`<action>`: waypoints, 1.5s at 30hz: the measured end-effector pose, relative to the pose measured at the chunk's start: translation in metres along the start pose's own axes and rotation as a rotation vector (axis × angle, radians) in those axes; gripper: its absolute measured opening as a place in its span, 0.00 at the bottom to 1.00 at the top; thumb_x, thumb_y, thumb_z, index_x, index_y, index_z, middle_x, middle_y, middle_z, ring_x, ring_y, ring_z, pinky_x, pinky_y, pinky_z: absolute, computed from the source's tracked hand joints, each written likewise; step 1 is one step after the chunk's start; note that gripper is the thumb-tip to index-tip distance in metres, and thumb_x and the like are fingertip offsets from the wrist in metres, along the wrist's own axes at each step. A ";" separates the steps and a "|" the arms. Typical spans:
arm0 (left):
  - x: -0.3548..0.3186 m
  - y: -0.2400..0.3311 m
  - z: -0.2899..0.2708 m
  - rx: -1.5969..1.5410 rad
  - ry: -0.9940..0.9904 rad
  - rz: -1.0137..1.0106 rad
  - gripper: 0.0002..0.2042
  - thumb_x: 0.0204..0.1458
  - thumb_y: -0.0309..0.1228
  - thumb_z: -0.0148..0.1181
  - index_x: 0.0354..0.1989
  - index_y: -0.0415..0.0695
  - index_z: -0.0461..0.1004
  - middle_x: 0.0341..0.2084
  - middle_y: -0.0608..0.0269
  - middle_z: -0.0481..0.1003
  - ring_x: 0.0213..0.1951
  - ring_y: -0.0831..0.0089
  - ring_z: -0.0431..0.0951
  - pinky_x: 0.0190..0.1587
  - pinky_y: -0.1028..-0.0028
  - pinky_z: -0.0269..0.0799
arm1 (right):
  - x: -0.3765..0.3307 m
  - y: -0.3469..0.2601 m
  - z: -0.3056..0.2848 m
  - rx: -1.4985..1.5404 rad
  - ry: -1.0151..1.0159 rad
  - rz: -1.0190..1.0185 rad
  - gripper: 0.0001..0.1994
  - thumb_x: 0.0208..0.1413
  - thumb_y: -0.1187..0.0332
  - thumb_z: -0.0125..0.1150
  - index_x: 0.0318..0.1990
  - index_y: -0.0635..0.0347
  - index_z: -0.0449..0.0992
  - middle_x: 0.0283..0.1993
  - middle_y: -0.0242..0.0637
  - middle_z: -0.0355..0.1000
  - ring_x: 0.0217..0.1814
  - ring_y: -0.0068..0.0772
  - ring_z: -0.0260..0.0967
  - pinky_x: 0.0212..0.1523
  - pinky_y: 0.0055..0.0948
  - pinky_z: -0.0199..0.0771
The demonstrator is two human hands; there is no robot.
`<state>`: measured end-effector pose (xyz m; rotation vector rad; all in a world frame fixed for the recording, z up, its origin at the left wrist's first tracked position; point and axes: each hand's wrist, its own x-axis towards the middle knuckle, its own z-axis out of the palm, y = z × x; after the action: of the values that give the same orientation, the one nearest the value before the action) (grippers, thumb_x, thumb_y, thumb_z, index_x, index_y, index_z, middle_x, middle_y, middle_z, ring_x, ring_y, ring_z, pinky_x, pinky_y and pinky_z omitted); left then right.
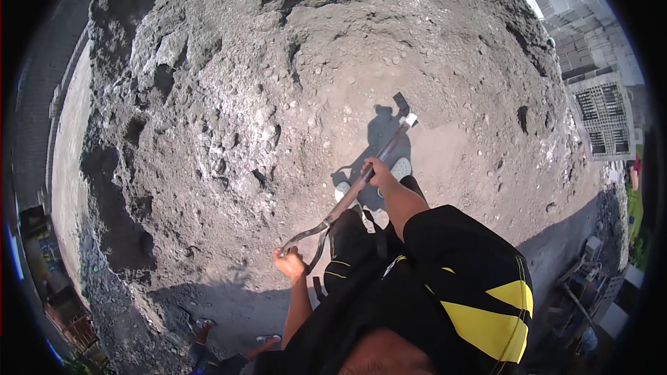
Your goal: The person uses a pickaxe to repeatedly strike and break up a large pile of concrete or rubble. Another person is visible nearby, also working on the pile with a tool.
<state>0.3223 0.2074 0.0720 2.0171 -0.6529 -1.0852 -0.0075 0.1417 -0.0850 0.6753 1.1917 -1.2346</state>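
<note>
Left hand (290,262) sits low in the head view, just left of centre, its fingers curled tight around the forked grip at the near end of a long-handled shovel (361,180), with the bare forearm running down from it toward the lower edge. From that grip the shaft slants up and to the right, over the person's dark trousers and the two pale shoes (401,167) planted on the ground. Further along the shaft the right hand (379,172) is wrapped firmly around it about midway, thumb side turned up the handle, and its forearm comes out of a black sleeve with yellow patches (486,305). Beyond that hand the shaft goes on to a light-coloured socket near the far end, where the dark blade meets the ground beside the person's own shadow; the blade's shape is hard to make out against that shadow. All around spreads a big heap of grey sand and gravel (264,97), lumpy and cracked on the left, smoother and trodden flat near the feet. At the lower left edge another person's sandalled feet (267,339) stand in shade. To the far right, stacks of grey concrete blocks (597,111) line the rim of the view, well apart from the shovel.
</note>
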 end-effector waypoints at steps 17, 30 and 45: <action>-0.155 -0.002 0.070 0.879 -0.963 1.005 0.07 0.36 0.31 0.54 0.22 0.41 0.67 0.18 0.45 0.71 0.27 0.47 0.73 0.29 0.58 0.69 | -0.149 0.172 -0.409 0.981 0.045 -0.360 0.05 0.37 0.76 0.49 0.19 0.57 0.59 0.19 0.33 0.59 0.24 0.31 0.59 0.34 0.32 0.66; -0.531 -0.111 -0.005 -0.178 -2.349 1.602 0.09 0.33 0.28 0.56 0.24 0.45 0.64 0.14 0.59 0.67 0.20 0.58 0.70 0.20 0.63 0.60 | -0.425 0.276 -0.810 0.713 0.657 -0.721 0.07 0.42 0.69 0.51 0.19 0.48 0.60 0.19 0.23 0.59 0.20 0.21 0.58 0.27 0.24 0.63; -0.281 -0.031 -0.124 -0.133 -0.803 0.117 0.10 0.42 0.18 0.58 0.34 0.38 0.67 0.16 0.64 0.68 0.13 0.79 0.66 0.16 0.80 0.63 | -0.135 0.087 -0.288 -0.020 -0.046 -0.136 0.07 0.47 0.71 0.53 0.21 0.57 0.63 0.17 0.34 0.61 0.19 0.32 0.62 0.25 0.31 0.68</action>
<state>0.2871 0.4722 0.2261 1.3627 -1.0417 -1.8179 -0.0019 0.4705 -0.0622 0.5550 1.2264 -1.3431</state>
